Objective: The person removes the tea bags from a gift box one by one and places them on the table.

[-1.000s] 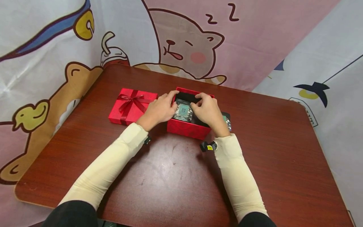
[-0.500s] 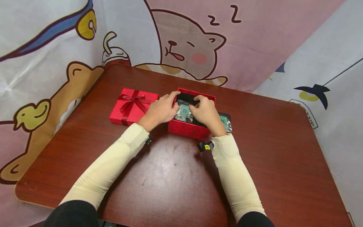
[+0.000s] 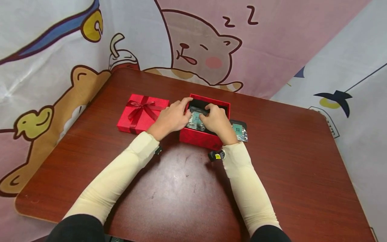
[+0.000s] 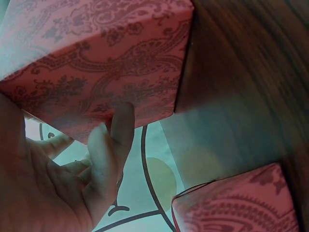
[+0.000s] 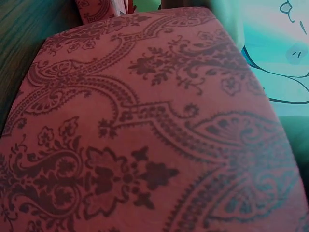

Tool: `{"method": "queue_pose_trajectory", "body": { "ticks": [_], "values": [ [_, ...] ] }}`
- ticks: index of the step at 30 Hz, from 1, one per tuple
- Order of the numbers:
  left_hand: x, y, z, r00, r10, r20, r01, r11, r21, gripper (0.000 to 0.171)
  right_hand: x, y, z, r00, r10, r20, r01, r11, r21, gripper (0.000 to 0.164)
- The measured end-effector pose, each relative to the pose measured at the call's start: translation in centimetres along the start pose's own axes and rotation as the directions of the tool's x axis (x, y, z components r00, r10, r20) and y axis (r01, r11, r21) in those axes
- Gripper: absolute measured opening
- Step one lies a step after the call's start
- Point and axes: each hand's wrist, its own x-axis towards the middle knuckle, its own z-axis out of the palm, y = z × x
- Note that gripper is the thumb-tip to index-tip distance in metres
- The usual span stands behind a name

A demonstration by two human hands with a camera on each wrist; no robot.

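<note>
An open red gift box (image 3: 199, 138) with a black inside stands at the table's middle. My left hand (image 3: 173, 116) grips its left wall, thumb over the rim and other fingers along the outside. In the left wrist view, those fingers (image 4: 120, 128) lie against the box's patterned side (image 4: 130, 72). Inside the box lies a silvery packet with a green label (image 3: 196, 118). My right hand (image 3: 218, 120) reaches in from the right, thumb and index finger spread, pressing at the packet's right part. The right wrist view shows mostly the box's outer wall (image 5: 116, 125), with fingers hidden.
The red lid with a dark ribbon bow (image 3: 142, 114) lies left of the box. A second green-labelled packet (image 3: 239, 130) rests on the brown table (image 3: 290, 161) to the right of it. A cartoon-printed cloth (image 3: 257, 43) hangs behind the table.
My right hand has shifted left over the packet, which now lies flatter in the box. More of the second packet shows beside my right wrist. The left hand has kept its place on the box.
</note>
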Motion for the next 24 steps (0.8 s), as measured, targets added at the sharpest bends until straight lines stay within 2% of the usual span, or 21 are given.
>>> {"method": "queue_pose_trajectory", "body": {
  "ticks": [8,24],
  "values": [
    [-0.05,0.02,0.21,1.0,0.008,0.012,-0.008,1.0,-0.009,0.053,0.1,0.33,0.33,0.999,0.043,0.021,-0.042,0.999,-0.027,0.052],
    [-0.1,-0.33,0.0,1.0,0.001,0.004,-0.001,1.0,-0.014,0.053,0.75,0.26,1.0,0.996,0.075,0.057,-0.071,0.995,-0.062,0.055]
  ]
}}
